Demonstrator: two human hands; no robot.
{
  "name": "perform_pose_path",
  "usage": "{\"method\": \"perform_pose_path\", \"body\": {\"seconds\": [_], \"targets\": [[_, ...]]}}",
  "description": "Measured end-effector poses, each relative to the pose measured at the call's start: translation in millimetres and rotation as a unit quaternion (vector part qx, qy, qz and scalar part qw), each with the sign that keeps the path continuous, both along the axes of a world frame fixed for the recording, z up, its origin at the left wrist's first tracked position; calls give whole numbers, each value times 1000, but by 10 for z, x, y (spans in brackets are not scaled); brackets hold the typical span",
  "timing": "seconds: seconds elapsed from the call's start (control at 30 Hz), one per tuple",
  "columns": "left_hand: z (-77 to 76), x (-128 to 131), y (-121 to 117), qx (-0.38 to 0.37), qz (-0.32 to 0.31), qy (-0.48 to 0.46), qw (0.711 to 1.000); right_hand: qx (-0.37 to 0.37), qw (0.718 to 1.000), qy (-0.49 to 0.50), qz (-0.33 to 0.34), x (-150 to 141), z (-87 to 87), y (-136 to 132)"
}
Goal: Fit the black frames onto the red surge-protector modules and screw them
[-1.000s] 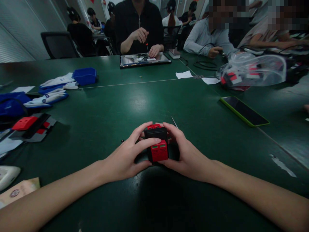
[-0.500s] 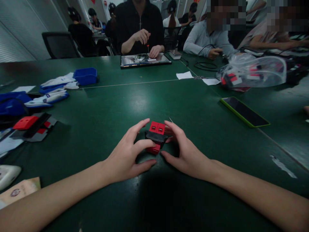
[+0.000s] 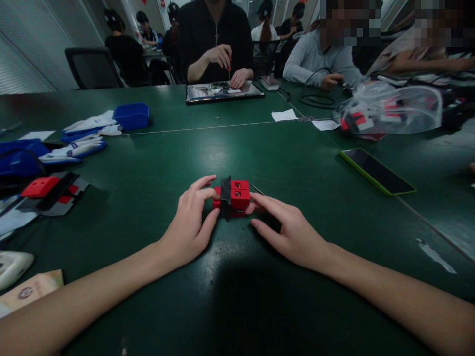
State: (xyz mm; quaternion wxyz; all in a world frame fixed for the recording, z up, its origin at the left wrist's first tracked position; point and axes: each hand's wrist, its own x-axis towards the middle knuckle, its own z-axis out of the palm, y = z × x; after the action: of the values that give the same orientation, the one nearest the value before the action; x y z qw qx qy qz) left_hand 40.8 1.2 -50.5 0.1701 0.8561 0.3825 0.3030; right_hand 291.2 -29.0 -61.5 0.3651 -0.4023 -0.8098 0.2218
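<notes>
A red and black block-shaped connector (image 3: 237, 197) with small metal slots in its red faces lies just above or on the green table, its black flange upright. My left hand (image 3: 193, 217) pinches its left end between thumb and fingers. At its right end, the index finger of my right hand (image 3: 285, 222) touches or nearly touches the red part, with the thumb held apart below. A thin metal rod (image 3: 257, 189) sticks out from behind the right fingers; it seems held in that hand, and its rest is hidden.
At left lie a red, black and grey part (image 3: 52, 193), gloves (image 3: 74, 150) and a blue tray (image 3: 131, 115). A green-edged phone (image 3: 376, 170) and a plastic bag of parts (image 3: 389, 109) are at right. Across the table, a person works on a flat panel (image 3: 224, 92) with a screwdriver.
The connector has turned about a quarter, its slotted red end now pointing right. My left hand has shifted left and closed on its other end; my right hand and the rod have moved slightly.
</notes>
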Motion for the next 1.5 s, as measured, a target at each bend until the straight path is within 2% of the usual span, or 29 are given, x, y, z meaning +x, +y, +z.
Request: {"method": "perform_pose_path", "body": {"seconds": [0.23,0.47,0.6,0.77,0.93,1.1,1.2,1.3,1.5], "targets": [[-48,-32,70,-97,16,-103,990,-18,998,-59,31,-23,46,-35],[-58,16,33,-197,1,-186,963,-9,985,-120,120,-72,54,-44],[-24,41,39,-203,10,-168,965,24,977,-147,153,-117,69,-65],[40,55,20,-213,2,-156,965,37,976,-144,157,-150,84,-88],[21,122,-29,-251,23,-269,930,60,973,-156,160,-192,78,-96],[-12,155,-8,-272,39,-364,890,56,946,-227,223,-294,136,-142],[-15,151,0,-297,43,-374,877,47,941,-247,224,-327,158,-160],[-1,151,-11,-303,38,-367,879,37,941,-253,221,-327,141,-156],[37,192,-16,-328,33,-349,877,55,924,-273,264,-324,120,-177]]}}
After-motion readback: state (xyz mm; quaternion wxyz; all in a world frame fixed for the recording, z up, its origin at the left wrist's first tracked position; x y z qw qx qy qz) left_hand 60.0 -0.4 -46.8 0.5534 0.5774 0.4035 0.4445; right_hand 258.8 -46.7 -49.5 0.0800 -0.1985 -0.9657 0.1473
